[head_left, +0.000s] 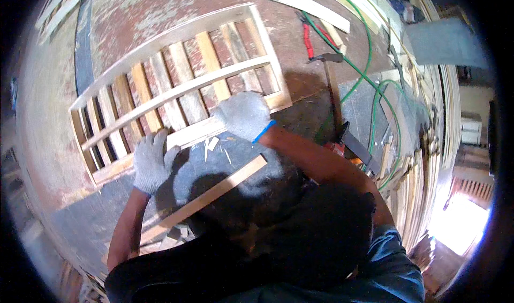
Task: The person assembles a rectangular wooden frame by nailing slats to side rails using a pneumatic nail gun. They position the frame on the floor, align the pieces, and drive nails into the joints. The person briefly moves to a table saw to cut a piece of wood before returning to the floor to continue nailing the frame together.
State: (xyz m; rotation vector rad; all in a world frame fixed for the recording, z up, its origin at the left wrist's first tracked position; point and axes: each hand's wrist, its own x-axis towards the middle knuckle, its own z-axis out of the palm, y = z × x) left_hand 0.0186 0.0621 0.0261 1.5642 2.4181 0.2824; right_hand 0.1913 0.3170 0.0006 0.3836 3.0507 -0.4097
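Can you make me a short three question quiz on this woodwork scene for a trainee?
1. True or false: both gloved hands rest on the near rail of the slatted wooden frame.
2. Which tool lies beyond the right hand, by the green hose? A) hammer B) paintbrush C) tape measure
3. What lies loose on the bench, nearer the person than the left hand?

Key: 1 true. 2 A. 3 a long wooden strip, lying at a slant.
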